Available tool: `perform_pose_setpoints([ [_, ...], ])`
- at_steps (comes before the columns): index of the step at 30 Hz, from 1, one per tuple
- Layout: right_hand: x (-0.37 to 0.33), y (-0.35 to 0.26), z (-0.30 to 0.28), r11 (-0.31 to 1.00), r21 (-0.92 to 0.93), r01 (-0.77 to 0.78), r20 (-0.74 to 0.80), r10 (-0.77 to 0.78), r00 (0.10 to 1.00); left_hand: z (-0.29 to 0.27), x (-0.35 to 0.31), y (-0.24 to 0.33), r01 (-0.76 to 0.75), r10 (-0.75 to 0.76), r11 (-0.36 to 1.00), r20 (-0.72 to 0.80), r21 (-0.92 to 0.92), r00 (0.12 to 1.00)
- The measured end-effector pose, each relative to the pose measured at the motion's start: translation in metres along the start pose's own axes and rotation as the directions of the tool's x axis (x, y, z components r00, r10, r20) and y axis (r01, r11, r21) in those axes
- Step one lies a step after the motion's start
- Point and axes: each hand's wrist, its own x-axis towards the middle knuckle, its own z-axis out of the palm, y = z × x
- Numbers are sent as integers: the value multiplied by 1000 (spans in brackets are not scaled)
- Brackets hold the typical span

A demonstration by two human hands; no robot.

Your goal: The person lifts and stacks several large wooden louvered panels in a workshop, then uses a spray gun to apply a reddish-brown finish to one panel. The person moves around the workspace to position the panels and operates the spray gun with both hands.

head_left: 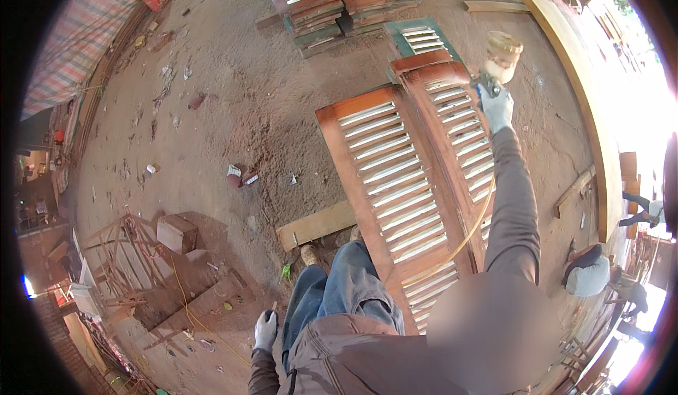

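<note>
My right hand (498, 109), in a white glove, is stretched out to the far right and wrapped round a spray gun (487, 84). The gun carries a pale, stained cup (503, 52) on top, and a yellow hose (462, 243) runs back along my arm. Below it lie two reddish-brown louvred shutters, a left one (385, 176) and a right one (431, 105), with the gun near the far end of the right one. My left hand (265, 331), also gloved, hangs low by my leg with its fingers curled; a small dark thing shows at it, too small to name.
Stacks of louvred shutters (311, 17) stand at the far side, with a green-framed shutter (422, 38) nearer. A wooden plank (318, 225) lies by my feet. Along the right runs a long beam (583, 98). Scrap wood and a wooden block (176, 232) lie left. A person (587, 271) is at right.
</note>
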Motion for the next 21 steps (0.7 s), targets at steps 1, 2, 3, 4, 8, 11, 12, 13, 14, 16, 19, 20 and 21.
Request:
perform_pose_setpoints([
  [1,-11,-1,0,992,123,-27,76,18,997,-1,2,39,-173,178,981,-49,93,983],
  [2,-28,3,-2,983,181,-33,47,24,999,-2,1,90,-340,361,919,-76,197,930],
  [3,-47,8,-6,971,236,-37,17,34,999,-1,5,131,-562,599,789,-110,248,793],
  [4,-67,-18,-11,860,480,-171,201,82,976,-1,2,168,-720,780,622,-154,310,607],
  [8,-143,-82,-61,741,610,-281,417,2,909,17,-42,377,-915,941,339,-60,217,334],
  [11,-192,-142,-80,771,543,-333,513,9,859,38,-86,486,-990,994,-71,-69,125,-80],
  [12,-204,-149,-79,756,585,-292,514,-68,855,48,-100,512,-975,978,-176,-93,133,-189],
  [13,-214,-151,-77,738,626,-253,514,-146,846,58,-110,534,-957,961,-232,-113,173,-253],
  [14,-229,-140,-69,478,734,-482,574,-59,816,64,-116,550,-942,952,-271,-91,197,-293],
  [16,-245,-173,-78,707,630,-322,531,-89,843,58,-126,566,-924,961,-274,55,265,-270],
  [19,-255,-169,-85,828,496,-262,552,-68,831,51,-122,570,-914,934,-350,155,203,-323],
  [20,-262,-170,-86,833,482,-272,550,-46,834,47,-122,566,-898,920,-384,175,214,-352],
  [21,-266,-171,-87,838,468,-280,547,-26,837,44,-123,563,-880,905,-417,195,225,-379],
])
